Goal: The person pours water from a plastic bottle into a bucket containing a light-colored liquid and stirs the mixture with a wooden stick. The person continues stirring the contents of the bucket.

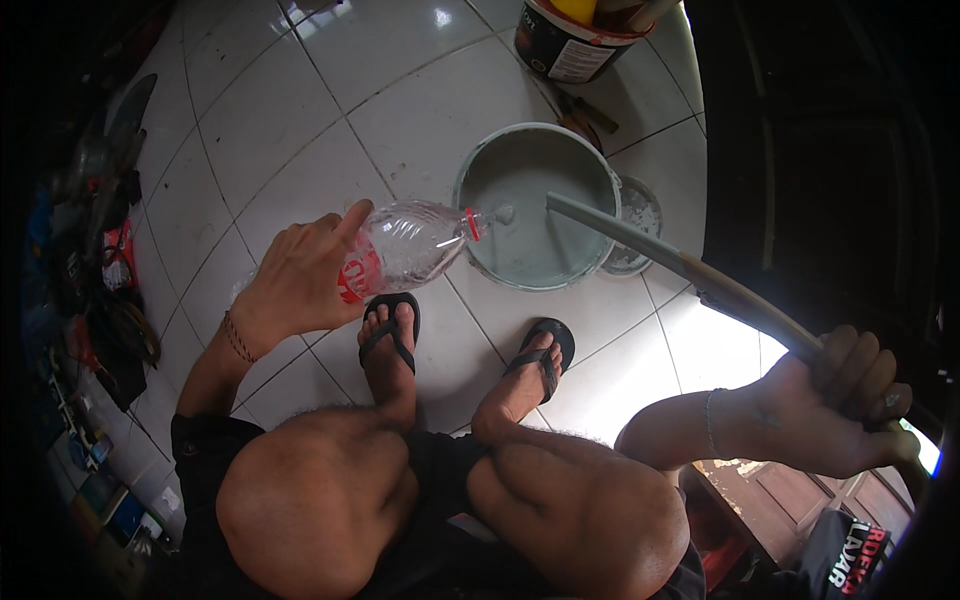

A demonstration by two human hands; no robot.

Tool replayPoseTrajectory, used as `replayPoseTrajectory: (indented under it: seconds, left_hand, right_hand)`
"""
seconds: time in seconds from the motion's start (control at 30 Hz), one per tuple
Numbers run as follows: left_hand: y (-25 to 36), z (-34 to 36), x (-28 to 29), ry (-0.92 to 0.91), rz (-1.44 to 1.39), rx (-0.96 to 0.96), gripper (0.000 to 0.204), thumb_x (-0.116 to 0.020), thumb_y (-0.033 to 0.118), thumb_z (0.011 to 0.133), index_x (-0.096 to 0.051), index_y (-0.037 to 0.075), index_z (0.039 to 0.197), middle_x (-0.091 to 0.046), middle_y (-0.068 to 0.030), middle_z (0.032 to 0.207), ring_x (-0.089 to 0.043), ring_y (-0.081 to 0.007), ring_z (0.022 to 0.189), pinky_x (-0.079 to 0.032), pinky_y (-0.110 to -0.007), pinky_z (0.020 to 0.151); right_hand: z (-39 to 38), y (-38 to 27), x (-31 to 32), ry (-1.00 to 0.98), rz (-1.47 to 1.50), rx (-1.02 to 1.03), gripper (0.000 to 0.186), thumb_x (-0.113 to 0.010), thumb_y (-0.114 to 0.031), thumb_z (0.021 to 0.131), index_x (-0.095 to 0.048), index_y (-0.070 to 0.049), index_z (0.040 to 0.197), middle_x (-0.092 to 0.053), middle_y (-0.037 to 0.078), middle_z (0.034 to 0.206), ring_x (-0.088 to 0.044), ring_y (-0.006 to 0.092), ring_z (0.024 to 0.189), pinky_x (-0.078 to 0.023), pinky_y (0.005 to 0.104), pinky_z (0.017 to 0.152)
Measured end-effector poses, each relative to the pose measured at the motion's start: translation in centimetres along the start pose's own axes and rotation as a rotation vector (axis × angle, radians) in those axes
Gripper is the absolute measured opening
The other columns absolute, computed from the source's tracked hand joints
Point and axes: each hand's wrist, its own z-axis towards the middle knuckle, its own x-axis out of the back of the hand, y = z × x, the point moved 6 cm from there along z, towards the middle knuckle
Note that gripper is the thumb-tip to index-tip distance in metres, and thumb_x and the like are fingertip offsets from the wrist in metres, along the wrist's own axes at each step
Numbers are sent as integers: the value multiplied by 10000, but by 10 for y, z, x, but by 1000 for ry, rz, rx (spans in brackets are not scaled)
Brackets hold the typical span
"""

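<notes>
A clear plastic bottle (415, 243) with a red label and a red neck ring lies tilted in my left hand (300, 270), which wraps round its base end. Its mouth points over the rim of a round bucket (463, 200), and water runs out of it. Pale grey liquid (530, 240) fills the lower part of the bucket. My right hand (850, 400) grips a long wooden stick (690, 268) near its upper end. The stick slants down to the left, its pale-coated far end over the bucket. Whether its tip touches the liquid I cannot tell.
Beside the bucket stands a smaller round container (637, 225) with grey smears. A dark tub (578, 45) holding tools is at the far side, near a handled tool (592, 115). A dark door (800, 150) stands right; assorted items (105, 270) line the left. My sandalled feet (540, 365) are close to the bucket.
</notes>
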Motion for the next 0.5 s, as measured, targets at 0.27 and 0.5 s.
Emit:
replayPoseTrajectory:
  seconds: [0.27,0.5]
  left_hand:
    - [-2,4,3,23,23,-16,918,-884,343,657,-478,8,1409,-670,-212,952,-677,-395,817,-538,-468,780]
    - [-2,5,4,-14,30,7,897,-869,324,652,-483,8,1397,-668,-213,935,-673,-394,812,-537,-465,768]
  right_hand:
    - [2,1,5,-7,130,10,568,-582,-495,1021,-341,-171,621,-265,-16,533,-155,96,463,-130,287,470]
    - [1,1,8,-35,143,-4,589,-577,-547,1020,-347,-172,628,-267,-17,536,-151,97,465,-128,289,470]
